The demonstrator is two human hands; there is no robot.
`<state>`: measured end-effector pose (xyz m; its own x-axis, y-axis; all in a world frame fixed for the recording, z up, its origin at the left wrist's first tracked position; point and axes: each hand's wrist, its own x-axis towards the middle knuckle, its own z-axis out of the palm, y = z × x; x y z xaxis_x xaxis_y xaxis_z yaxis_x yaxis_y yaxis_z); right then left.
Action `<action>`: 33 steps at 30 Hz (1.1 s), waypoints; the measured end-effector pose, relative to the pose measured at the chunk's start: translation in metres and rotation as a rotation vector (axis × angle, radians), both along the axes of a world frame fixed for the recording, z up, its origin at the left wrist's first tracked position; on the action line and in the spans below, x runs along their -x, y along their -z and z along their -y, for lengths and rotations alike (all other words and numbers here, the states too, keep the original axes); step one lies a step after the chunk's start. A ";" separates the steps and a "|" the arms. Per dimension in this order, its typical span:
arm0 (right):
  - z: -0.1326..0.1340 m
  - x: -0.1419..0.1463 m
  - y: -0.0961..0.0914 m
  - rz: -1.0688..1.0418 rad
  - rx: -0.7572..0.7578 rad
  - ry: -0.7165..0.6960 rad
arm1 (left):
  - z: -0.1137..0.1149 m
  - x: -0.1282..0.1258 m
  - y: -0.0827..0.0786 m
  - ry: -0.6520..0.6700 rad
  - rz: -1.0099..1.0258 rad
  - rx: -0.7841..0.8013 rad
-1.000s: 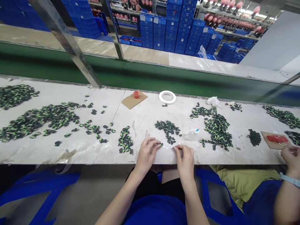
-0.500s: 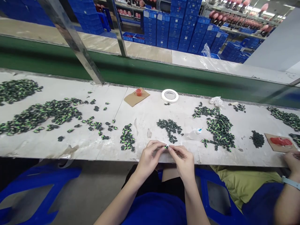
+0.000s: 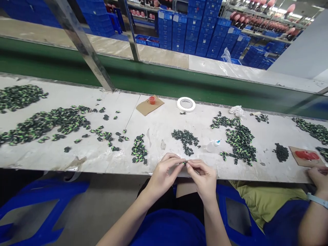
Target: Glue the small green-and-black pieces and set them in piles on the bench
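Head cam: the left hand (image 3: 165, 174) and right hand (image 3: 203, 175) have their fingertips pinched on one tiny dark-and-green piece (image 3: 185, 163) by the bench's (image 3: 161, 124) near edge, so that one looks mid-work. Plenty seems left, with plain dark bits (image 3: 185, 137) loose farther from that edge and green-flecked pieces (image 3: 139, 150) leftward, but they're too small to tell which are finished.
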<state>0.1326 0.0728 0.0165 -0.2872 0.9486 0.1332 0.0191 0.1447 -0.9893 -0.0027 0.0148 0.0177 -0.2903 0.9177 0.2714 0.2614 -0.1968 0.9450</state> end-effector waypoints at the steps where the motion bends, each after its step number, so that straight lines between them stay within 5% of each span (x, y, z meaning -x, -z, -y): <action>1: 0.001 0.000 -0.001 0.006 -0.036 0.001 | 0.000 -0.001 -0.001 -0.009 0.017 0.013; 5: 0.003 -0.004 -0.005 0.053 -0.127 -0.032 | 0.001 -0.004 -0.001 -0.031 0.131 0.117; 12: -0.001 -0.014 -0.008 0.118 -0.015 -0.114 | 0.001 -0.007 -0.007 -0.012 0.156 0.158; 19: -0.004 -0.015 -0.008 0.107 -0.099 -0.098 | 0.005 -0.016 -0.011 -0.053 0.210 0.178; 33: -0.008 -0.022 0.004 0.166 -0.150 -0.112 | 0.003 -0.033 0.003 -0.157 0.175 0.191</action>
<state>0.1544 0.0808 0.0121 -0.4189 0.8829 0.2121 0.1548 0.2996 -0.9414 0.0299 0.0119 0.0148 -0.4597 0.8875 0.0315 0.1044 0.0188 0.9944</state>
